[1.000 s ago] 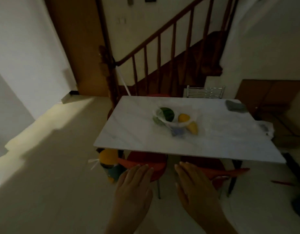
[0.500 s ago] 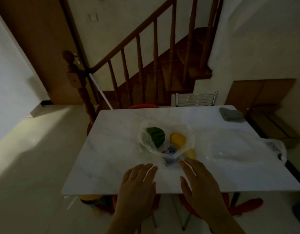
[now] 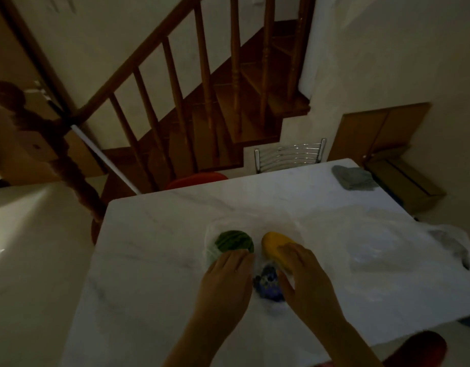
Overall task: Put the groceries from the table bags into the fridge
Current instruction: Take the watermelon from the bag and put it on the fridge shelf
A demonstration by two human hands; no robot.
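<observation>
Step in hand: reaching into the clear bag [image 3: 210, 250] on the tabletop [image 3: 154, 255]. Left hand [image 3: 228, 276] and right hand [image 3: 305, 276], grip open and empty, rest at the green melon [image 3: 234, 241] and yellow fruit [image 3: 275, 246]. Next: close on one item, lift clear.

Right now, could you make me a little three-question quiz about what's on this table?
1. True or false: the left hand rests by the green striped fruit.
2. Which hand touches the yellow fruit? A) left B) right C) neither
3. Fill in: the grey cloth lies at the table's far ____ corner.

Key: 1 true; 2 B, the right hand; 3 right.
</observation>
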